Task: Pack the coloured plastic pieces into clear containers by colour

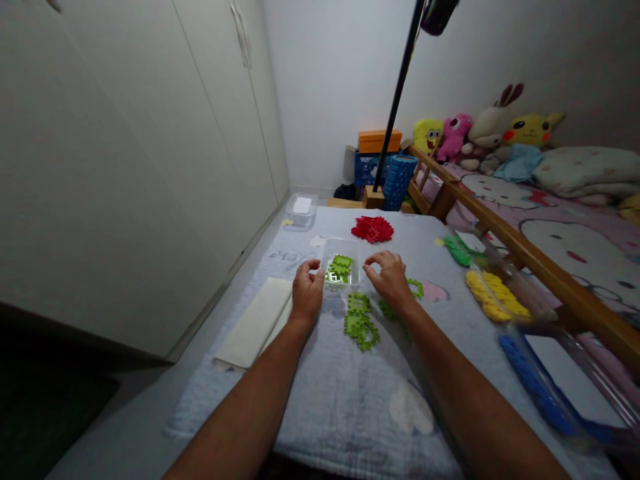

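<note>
A clear plastic container stands on the cloth-covered table with several light-green interlocking toy pieces inside. My left hand is at its left side, thumb and forefinger curled against the rim. To the right of the container, my right hand hovers with bent fingers, a small gap between thumb and forefinger, and nothing visible in it. More green pieces lie on the cloth in front of the container. Another green piece shows beside my right wrist, and some are partly hidden under that forearm.
Red pieces form a pile farther back. An empty-looking clear box sits at the far left corner, a folded cream cloth at left. Along the right edge are containers of green, yellow and blue pieces, beside a wooden bed rail.
</note>
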`<act>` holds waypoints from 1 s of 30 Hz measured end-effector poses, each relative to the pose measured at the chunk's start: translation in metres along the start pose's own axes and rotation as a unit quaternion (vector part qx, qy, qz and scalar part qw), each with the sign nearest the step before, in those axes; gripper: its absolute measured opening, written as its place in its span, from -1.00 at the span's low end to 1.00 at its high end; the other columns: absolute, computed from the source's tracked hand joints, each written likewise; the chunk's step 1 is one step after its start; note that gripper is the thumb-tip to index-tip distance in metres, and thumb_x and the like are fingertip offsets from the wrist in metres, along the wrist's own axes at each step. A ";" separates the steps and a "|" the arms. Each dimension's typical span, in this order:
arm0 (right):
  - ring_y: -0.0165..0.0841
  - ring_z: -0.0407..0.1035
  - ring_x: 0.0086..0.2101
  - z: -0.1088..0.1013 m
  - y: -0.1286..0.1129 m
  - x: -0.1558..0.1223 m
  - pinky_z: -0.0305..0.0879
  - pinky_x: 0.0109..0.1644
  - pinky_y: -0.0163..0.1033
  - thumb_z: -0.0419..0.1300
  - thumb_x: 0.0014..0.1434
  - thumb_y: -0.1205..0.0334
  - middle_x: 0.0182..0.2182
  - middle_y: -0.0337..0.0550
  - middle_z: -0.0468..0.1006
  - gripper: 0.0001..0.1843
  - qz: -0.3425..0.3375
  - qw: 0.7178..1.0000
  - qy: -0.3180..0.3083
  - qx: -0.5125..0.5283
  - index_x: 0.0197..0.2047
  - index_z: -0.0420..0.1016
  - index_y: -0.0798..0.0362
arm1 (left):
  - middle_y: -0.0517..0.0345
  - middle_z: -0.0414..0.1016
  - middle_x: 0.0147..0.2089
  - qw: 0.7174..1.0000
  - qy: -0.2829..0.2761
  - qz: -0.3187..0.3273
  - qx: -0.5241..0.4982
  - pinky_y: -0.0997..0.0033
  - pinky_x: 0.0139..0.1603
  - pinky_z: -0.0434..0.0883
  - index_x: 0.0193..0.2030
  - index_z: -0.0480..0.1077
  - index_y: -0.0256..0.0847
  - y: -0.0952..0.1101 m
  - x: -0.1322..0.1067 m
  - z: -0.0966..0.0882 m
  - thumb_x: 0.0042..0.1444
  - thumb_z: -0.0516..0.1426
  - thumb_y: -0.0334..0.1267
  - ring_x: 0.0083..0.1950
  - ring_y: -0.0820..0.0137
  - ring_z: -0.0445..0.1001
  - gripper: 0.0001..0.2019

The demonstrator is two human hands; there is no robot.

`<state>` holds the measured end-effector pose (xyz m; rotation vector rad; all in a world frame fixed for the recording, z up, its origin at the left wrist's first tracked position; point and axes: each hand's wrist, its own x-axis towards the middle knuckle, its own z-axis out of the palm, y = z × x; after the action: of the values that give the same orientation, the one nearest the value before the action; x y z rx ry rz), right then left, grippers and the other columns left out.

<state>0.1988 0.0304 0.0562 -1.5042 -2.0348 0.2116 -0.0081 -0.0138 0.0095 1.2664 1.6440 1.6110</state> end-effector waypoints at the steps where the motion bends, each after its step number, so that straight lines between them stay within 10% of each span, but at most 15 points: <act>1: -0.08 0.34 0.03 -0.005 0.005 -0.006 0.13 0.08 -0.05 0.24 0.28 0.22 -0.07 -0.01 0.63 -0.86 -0.002 1.000 -0.005 0.001 -0.19 0.65 -0.01 | 0.14 0.49 -0.22 1.000 0.002 0.001 0.000 0.41 -0.28 0.39 -0.03 0.47 -0.20 0.000 0.000 0.000 0.19 0.15 -0.19 -0.36 0.42 0.40 -0.75; 13: 0.02 0.31 0.15 0.002 0.004 -0.056 0.07 0.23 0.07 0.40 0.12 0.22 0.10 0.07 0.61 -0.44 -0.067 0.977 -0.186 -0.080 0.21 0.57 -0.02 | 0.19 0.47 -0.28 1.000 0.001 -0.001 0.006 0.44 -0.31 0.37 -0.04 0.45 -0.20 0.002 -0.001 -0.001 0.17 0.16 -0.20 -0.39 0.43 0.39 -0.76; 22: -0.18 0.49 -0.14 -0.021 0.025 -0.041 0.31 -0.01 -0.11 0.28 0.15 0.28 -0.23 -0.08 0.67 -0.83 -0.031 0.979 -0.181 0.087 -0.19 0.68 0.00 | 0.19 0.47 -0.27 1.000 0.004 -0.001 0.017 0.42 -0.28 0.39 -0.05 0.46 -0.21 0.005 -0.001 -0.001 0.17 0.16 -0.24 -0.38 0.43 0.40 -0.77; 30: -0.31 0.43 -0.39 -0.046 0.033 -0.024 0.31 -0.29 -0.23 0.26 0.11 0.06 -0.41 -0.21 0.60 -0.78 0.003 0.957 -0.164 0.241 -0.28 0.61 0.02 | 0.05 0.48 -0.04 0.996 0.026 0.051 0.068 0.28 -0.04 0.47 -0.04 0.46 -0.19 0.005 0.000 -0.003 0.16 0.16 -0.32 -0.22 0.36 0.46 -0.78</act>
<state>0.2553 0.0098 0.0697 -1.2227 -2.0226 0.9430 -0.0090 -0.0161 0.0148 1.4072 1.7742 1.6275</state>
